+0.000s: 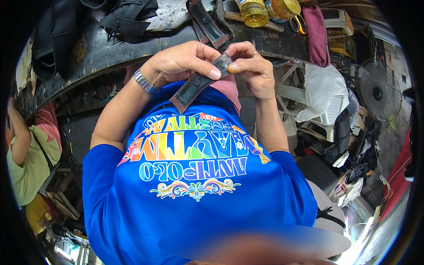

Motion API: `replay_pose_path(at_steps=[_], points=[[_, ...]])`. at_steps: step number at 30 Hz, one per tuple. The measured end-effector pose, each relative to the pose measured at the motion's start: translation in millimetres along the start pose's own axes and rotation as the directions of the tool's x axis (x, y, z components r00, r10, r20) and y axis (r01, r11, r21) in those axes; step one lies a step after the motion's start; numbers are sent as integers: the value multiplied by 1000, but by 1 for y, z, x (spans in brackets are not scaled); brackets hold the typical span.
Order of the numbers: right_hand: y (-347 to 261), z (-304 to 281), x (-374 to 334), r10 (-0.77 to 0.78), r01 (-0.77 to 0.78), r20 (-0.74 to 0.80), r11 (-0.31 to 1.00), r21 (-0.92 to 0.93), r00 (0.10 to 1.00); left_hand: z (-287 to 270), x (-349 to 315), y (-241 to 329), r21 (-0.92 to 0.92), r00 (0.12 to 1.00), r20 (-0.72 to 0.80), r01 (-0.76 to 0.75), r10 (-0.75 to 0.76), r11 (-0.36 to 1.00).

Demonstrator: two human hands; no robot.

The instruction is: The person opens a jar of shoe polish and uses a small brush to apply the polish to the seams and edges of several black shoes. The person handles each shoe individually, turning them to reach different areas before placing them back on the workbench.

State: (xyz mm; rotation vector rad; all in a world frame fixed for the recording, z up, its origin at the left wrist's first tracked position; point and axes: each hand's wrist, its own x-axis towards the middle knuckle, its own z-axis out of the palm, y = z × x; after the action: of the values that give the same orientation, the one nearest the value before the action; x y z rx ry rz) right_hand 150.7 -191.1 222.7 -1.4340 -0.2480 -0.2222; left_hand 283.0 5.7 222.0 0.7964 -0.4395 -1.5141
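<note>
Dark strip point(195, 87) — jars point(255, 17), scissors point(302, 26) beyond

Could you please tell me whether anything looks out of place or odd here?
Yes: the right hand, pinching the dark strip, has a yellowish-brown smear on its thumb, perhaps residue. Jumbled scraps also lie heaped off to the right, looking untidy.

We see one black strip point(197, 85) with reddish-brown edges, held aslant toward twelve o'clock, its rough greyish end pointing to one, its squared brown end to seven.
</note>
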Motion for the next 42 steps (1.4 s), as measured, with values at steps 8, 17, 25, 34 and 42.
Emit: replay_pose_path(at_steps=[8,17,25,34,42], points=[[-14,-10,5,-180,161,-194,981,-109,964,4,5,10,-7,916,-302,-280,264,960],[-30,45,-2,230,-268,-226,951,-155,947,13,18,2,141,663,-482,-588,574,797],[-47,29,11,208,-221,-256,975,-24,944,18,0,-2,309,907,-360,-106,219,945],[-15,-7,20,21,-383,-448,554,-739,894,11,5,-11,109,752,-510,-425,418,899],[-3,-16,35,127,-392,-385,41,-919,914,11,10,-9,200,729,-520,-404,446,893]])
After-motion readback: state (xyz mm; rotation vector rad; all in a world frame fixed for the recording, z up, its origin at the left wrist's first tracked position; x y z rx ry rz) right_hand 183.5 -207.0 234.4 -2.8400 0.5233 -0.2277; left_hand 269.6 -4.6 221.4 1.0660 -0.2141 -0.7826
